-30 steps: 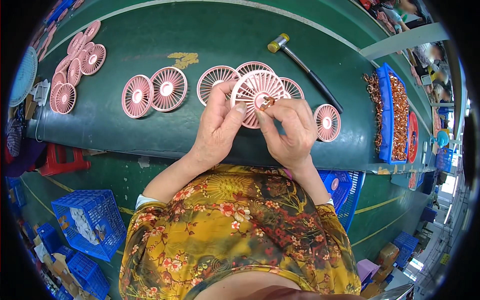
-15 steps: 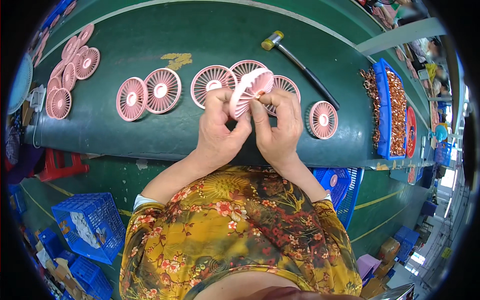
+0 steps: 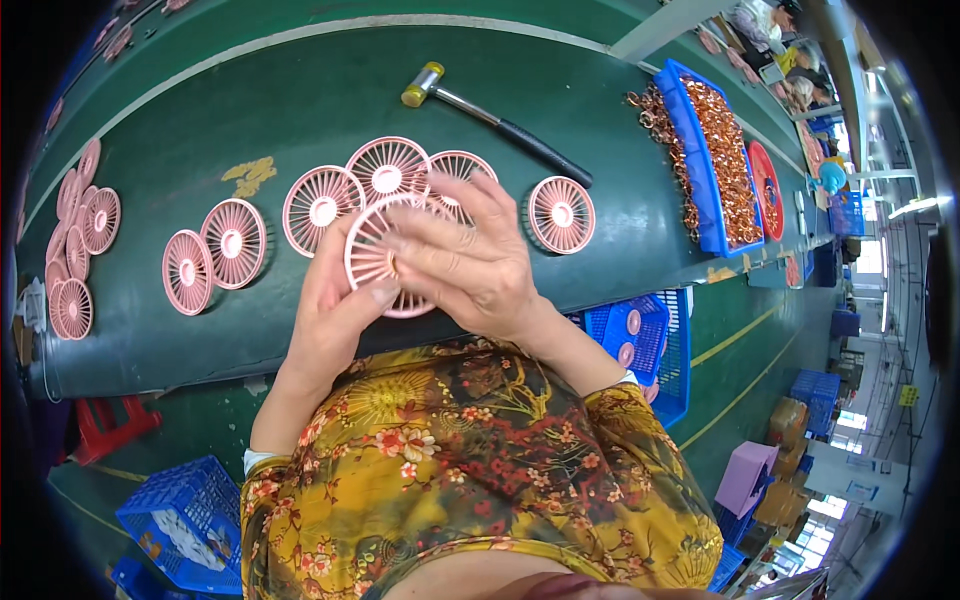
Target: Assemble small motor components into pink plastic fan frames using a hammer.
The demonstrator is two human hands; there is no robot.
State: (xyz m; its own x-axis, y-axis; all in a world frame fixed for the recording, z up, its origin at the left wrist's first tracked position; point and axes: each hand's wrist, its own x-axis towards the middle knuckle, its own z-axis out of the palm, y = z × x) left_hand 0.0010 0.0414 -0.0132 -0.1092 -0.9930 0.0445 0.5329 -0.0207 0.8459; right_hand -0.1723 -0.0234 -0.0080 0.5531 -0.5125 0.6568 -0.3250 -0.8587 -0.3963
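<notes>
A pink plastic spoked wheel is tilted up in front of me above the table's near edge. My left hand grips its left and lower rim, with the thumb across the front. My right hand reaches over the wheel's right side, and its fingertips bear on the hub. Some right fingers are smeared by motion, and its thumb is hidden. A small copper-coloured bit shows at the hub under the fingertips. Just behind the hands lie similar pink wheels, partly covered by my right fingers.
A yellow-headed mallet lies beyond my hands, with one wheel near its handle. A blue tray of copper rings stands at the right, loose rings beside it. More wheels lie leftward. Blue baskets stand below the table edge.
My view has shifted to the right. The held wheel has turned from edge-on to nearly face-on. My right hand has gone from pinching at the hub to reaching across the wheel's face.
</notes>
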